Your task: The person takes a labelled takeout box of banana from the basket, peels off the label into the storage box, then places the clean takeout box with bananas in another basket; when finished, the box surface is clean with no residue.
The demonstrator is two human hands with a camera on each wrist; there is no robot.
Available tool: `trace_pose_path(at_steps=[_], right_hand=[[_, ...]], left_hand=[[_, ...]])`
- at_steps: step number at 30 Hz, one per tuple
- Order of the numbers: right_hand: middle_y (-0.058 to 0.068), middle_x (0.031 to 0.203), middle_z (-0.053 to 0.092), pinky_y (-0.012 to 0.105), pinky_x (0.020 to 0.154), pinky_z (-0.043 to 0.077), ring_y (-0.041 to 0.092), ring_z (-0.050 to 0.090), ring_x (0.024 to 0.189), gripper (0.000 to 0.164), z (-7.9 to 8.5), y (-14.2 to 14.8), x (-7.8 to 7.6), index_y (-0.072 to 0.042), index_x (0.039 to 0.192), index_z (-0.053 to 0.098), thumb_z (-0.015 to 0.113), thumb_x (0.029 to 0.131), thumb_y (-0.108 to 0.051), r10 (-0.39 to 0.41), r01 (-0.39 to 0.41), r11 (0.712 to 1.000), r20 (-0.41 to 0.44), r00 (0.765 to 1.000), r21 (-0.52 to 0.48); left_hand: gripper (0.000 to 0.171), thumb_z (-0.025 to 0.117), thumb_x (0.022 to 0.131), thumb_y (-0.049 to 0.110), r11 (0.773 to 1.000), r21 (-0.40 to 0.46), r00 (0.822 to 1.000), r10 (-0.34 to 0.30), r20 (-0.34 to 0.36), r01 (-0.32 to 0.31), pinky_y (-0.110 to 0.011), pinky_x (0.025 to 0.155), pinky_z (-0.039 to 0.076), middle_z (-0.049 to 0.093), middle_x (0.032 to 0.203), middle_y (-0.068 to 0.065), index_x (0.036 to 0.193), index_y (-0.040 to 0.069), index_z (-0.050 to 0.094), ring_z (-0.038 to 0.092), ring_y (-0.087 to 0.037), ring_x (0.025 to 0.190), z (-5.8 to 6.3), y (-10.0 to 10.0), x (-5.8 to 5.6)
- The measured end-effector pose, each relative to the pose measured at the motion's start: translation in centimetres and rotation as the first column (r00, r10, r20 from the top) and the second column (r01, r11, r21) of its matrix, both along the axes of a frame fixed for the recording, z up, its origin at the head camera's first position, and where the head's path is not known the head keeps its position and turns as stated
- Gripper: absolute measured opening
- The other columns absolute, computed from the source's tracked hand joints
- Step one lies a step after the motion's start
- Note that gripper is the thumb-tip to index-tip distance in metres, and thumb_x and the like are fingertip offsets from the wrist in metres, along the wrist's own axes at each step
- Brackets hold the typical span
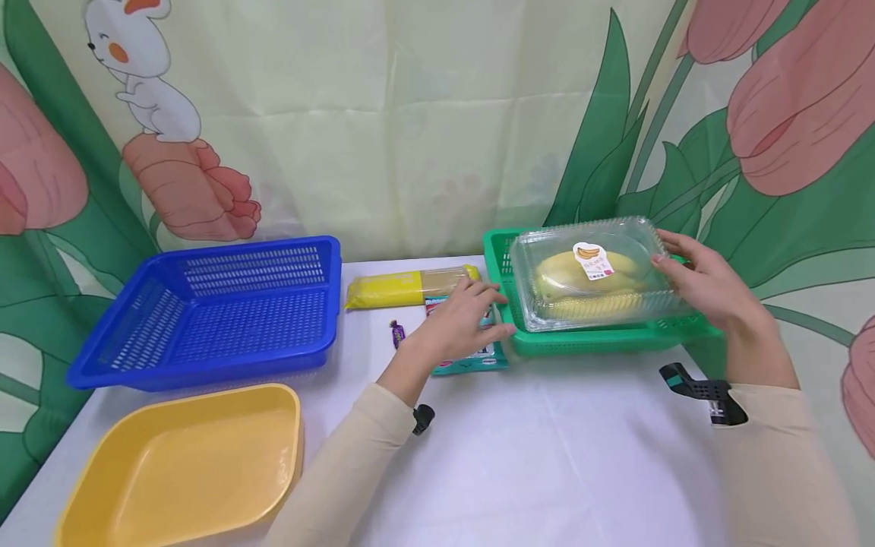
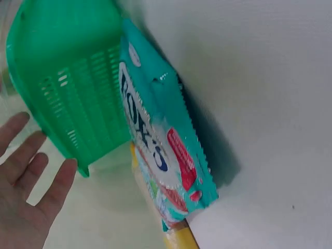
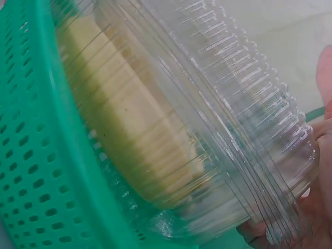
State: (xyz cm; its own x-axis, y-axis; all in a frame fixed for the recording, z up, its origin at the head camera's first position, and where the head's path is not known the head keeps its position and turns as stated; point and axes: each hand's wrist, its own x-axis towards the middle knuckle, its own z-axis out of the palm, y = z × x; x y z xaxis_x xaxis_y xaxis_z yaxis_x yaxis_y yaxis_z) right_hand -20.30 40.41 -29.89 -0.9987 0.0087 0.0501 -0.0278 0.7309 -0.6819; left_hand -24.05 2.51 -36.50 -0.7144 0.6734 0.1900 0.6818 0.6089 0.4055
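A clear plastic clamshell box with bananas inside lies tilted over the green basket. My right hand grips the box by its right end; in the right wrist view the hand shows at the box's edge. My left hand is by the basket's left side, above a teal FOX'S candy bag. The left wrist view shows that hand with its fingers spread, holding nothing, and the candy bag leaning against the basket.
A yellow-wrapped noodle pack lies behind the candy bag, and a small purple candy lies left of it. At left stand a blue basket and, nearer, a yellow tub. A printed curtain hangs behind the table.
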Motion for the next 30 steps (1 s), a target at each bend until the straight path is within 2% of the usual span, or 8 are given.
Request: trace_pose_path(at_steps=[4,8,11,14,18,21,26,30], right_hand=[[0.021,0.16,0.03,0.013,0.073,0.044,0.018,0.046,0.108,0.068,1.1,-0.2,0.6,-0.027,0.167,0.014,0.041,0.108,-0.049,-0.023,0.023,1.0,-0.029,0.999,-0.016],[0.016,0.157,0.032,0.018,0.075,0.046,0.017,0.047,0.111,0.063,1.8,-1.1,1.0,-0.034,0.165,0.019,0.04,0.108,-0.05,-0.029,0.026,0.998,-0.047,0.998,-0.06],[0.013,0.157,0.032,0.019,0.074,0.048,0.015,0.049,0.11,0.06,2.1,-2.0,1.4,-0.035,0.164,0.023,0.041,0.108,-0.05,-0.023,0.017,0.996,-0.059,0.998,-0.092],[0.013,0.156,0.033,0.018,0.074,0.049,0.012,0.049,0.108,0.059,2.5,-3.0,1.9,-0.033,0.163,0.026,0.041,0.109,-0.047,-0.005,-0.004,0.995,-0.077,0.997,-0.105],[0.012,0.154,0.035,0.016,0.076,0.048,0.009,0.051,0.108,0.057,2.7,-4.7,2.2,-0.026,0.163,0.028,0.042,0.11,-0.04,0.048,-0.061,0.992,-0.121,0.992,-0.11],[0.01,0.151,0.037,0.017,0.076,0.05,0.008,0.054,0.106,0.055,2.6,-6.2,2.4,-0.022,0.162,0.03,0.042,0.111,-0.035,0.092,-0.111,0.986,-0.151,0.984,-0.121],[0.008,0.149,0.037,0.024,0.07,0.048,0.014,0.054,0.097,0.054,1.9,-8.6,2.6,-0.016,0.163,0.028,0.043,0.112,-0.026,0.202,-0.237,0.954,-0.19,0.961,-0.182],[0.01,0.154,0.029,0.028,0.065,0.046,0.016,0.054,0.084,0.063,1.4,-10.5,3.3,-0.017,0.167,0.011,0.041,0.112,-0.018,0.328,-0.362,0.912,-0.188,0.926,-0.193]], left_hand=[[0.057,0.062,0.101,0.048,0.996,0.085,0.995,-0.041,0.086,0.033,-0.036,0.115,0.042,0.052,0.149,-0.003,0.146,0.014,0.055,0.036,-0.022,0.143,0.3,-1.4,0.4],[0.066,0.065,0.099,0.05,0.987,0.155,0.993,-0.049,0.107,0.032,-0.037,0.115,0.041,0.053,0.148,-0.001,0.151,0.013,0.048,0.04,-0.019,0.138,1.1,-2.8,0.9],[0.076,0.066,0.097,0.053,0.976,0.217,0.99,-0.062,0.123,0.034,-0.042,0.12,0.036,0.044,0.156,-0.001,0.157,0.015,0.038,0.035,-0.02,0.146,1.9,-3.5,1.6],[0.088,0.07,0.094,0.052,0.949,0.312,0.986,-0.092,0.136,0.046,-0.045,0.121,0.034,0.028,0.166,0.001,0.163,0.02,0.024,0.032,-0.02,0.15,2.6,-4.1,2.4],[0.101,0.075,0.092,0.047,0.901,0.43,0.982,-0.128,0.14,0.056,-0.046,0.116,0.042,0.002,0.172,0.006,0.164,0.036,0.006,0.038,-0.019,0.148,3.5,-4.8,3.5],[0.104,0.077,0.091,0.044,0.882,0.468,0.976,-0.149,0.162,0.057,-0.044,0.111,0.047,-0.011,0.172,0.007,0.162,0.044,0.002,0.041,-0.021,0.147,3.9,-5.3,4.2],[0.105,0.079,0.09,0.04,0.872,0.489,0.963,-0.151,0.222,0.024,-0.038,0.113,0.045,-0.016,0.171,0.006,0.162,0.047,0.003,0.038,-0.024,0.149,4.2,-7.1,5.2],[0.104,0.082,0.09,0.033,0.862,0.507,0.96,-0.133,0.245,-0.009,-0.04,0.111,0.047,-0.013,0.172,0.008,0.163,0.044,0.009,0.039,-0.025,0.148,4.6,-9.3,6.3]])
